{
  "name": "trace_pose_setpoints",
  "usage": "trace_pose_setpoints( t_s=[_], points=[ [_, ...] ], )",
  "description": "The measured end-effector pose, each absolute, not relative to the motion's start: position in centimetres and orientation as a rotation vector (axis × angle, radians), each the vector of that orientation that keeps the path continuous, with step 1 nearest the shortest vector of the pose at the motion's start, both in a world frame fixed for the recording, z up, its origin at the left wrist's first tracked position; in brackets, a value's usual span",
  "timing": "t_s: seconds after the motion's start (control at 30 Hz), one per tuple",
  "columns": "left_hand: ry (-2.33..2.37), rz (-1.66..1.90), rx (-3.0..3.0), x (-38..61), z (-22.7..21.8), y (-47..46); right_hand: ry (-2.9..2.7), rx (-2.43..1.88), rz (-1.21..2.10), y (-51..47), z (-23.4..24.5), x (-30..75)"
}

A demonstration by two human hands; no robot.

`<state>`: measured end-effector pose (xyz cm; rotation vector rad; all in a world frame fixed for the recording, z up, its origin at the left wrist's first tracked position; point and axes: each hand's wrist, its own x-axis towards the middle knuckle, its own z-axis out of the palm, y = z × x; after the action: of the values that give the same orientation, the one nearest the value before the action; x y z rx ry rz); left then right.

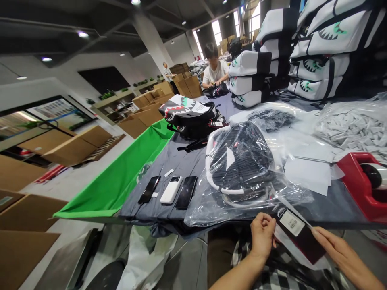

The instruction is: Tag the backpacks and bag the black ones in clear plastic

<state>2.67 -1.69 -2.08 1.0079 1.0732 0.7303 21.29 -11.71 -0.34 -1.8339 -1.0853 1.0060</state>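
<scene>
A dark hang tag (311, 246) with a white barcode label (292, 222) lies in a thin clear plastic sleeve in front of me, past the table's front edge. My left hand (262, 234) is closed in a pinch at the tag's left edge. On the other side, the fingers of my right hand (334, 243) grip the tag's lower right edge. Just beyond, a black and white backpack (244, 157) lies on the table inside a clear plastic bag (205, 211). White paper sheets (308, 175) rest to its right.
Three phones (171, 190) lie left of the bagged backpack. A red tape dispenser (353, 177) stands at right, near a bag of small white packets (356, 125). Backpack stacks (323, 64) rise behind. A green cloth bin (121, 181) borders the table; a person (216, 70) works opposite.
</scene>
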Motion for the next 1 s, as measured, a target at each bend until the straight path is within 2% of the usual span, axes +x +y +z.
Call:
trace_pose_setpoints(
  t_s=[0.13, 0.23, 0.33, 0.47, 0.63, 0.87, 1.0],
  points=[
    [0.976, 0.518, 1.317, 1.8, -2.2, -2.2, -0.982, -2.007, 0.792, -11.6, 0.4, 19.4],
    [0.706, 0.253, 1.914, 0.5, -1.3, -1.1, -0.925, -2.083, 0.638, -11.6, -0.1, 19.2],
    [0.526, 0.271, 2.523, 0.5, 1.6, 1.5, -0.992, -2.036, 0.529, -12.0, -0.9, 19.5],
    [-0.214, 0.384, 3.018, 4.3, 5.8, 4.9, -1.265, -1.884, 0.167, -13.7, -2.4, 19.2],
    [-0.938, 0.138, 3.121, 8.5, 6.5, 6.1, -1.503, -1.733, -0.052, -16.5, -4.8, 17.1],
    [-0.946, 0.197, 3.172, 4.8, 4.2, 6.3, -1.286, -1.889, 0.128, -15.2, -7.5, 15.3],
    [-0.856, 0.276, 3.186, 3.8, 3.8, 6.2, -1.518, -1.802, -0.085, -17.3, -10.8, 16.2]
  ],
)
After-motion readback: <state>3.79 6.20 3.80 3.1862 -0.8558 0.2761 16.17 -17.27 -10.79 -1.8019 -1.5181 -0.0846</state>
